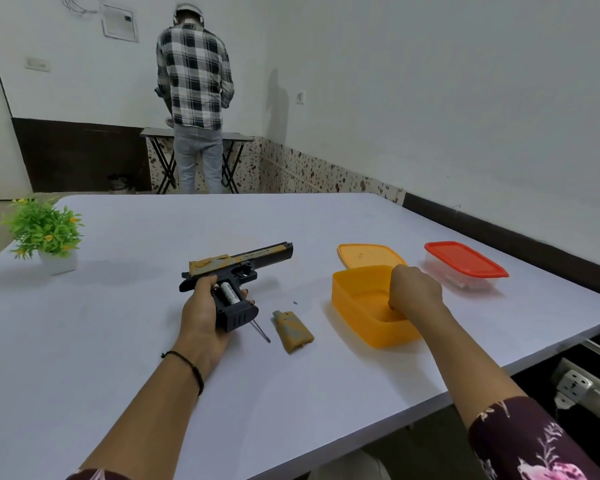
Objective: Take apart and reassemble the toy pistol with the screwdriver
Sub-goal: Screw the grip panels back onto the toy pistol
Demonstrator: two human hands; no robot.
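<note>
– Over the table (146, 233), where is the pistol (238, 268) sitting?
– It is hanging just above it. The left hand (203, 315) is gripping its handle, fingers curling round; a battery (230, 293) is showing in the open side.
– And nearby?
– The screwdriver (262, 331) is poking out from under the butt; the cover (293, 331) and a screw (295, 302) are lying just beside.
– And the right hand (414, 289)?
– It is reaching into the orange box (357, 317), fingers curling down; whether they are holding anything, I cannot tell.

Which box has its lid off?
The orange box: its lid lies behind it and the right hand dips inside. The clear box wears its red lid.
</note>
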